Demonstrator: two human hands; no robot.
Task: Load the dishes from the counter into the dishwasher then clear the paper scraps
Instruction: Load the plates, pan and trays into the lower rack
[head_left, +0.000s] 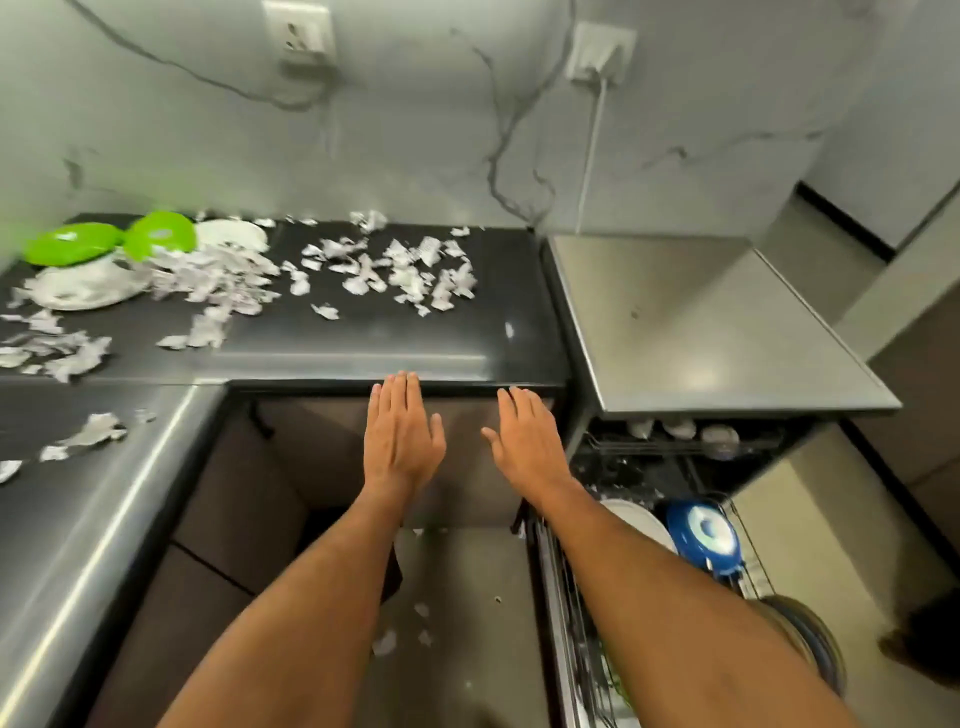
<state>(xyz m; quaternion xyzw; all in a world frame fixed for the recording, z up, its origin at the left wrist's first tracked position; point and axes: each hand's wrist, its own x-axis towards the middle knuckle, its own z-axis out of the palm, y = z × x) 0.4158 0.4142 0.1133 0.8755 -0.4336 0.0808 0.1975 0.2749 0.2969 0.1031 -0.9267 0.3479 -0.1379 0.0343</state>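
Both hands reach forward at the centre of the frame with fingers straight and close together, palms down, each grip flat and holding nothing. The left hand (401, 435) has its fingertips at the front edge of the dark surface (363, 332); whether they touch it I cannot tell. The right hand (525, 441) lies just beside it to the right, fingertips also at that edge. Torn paper scraps (358, 265) lie scattered over the surface from the middle of the frame to the left edge, with a few more on the floor (457, 597) at lower centre. In the upper left, two green bowls (111, 241) sit side by side, with a white plate (83, 291) in front of them, partly under scraps, and another white dish (234, 234) just to their right. At lower right the dishwasher (675, 452) stands open; its pulled-out lower rack (566, 597) holds a blue dish (704, 535), upright, beside a white plate (636, 519), and pale cups show in the upper rack (675, 439). A steel worktop (701, 322) covers the dishwasher.
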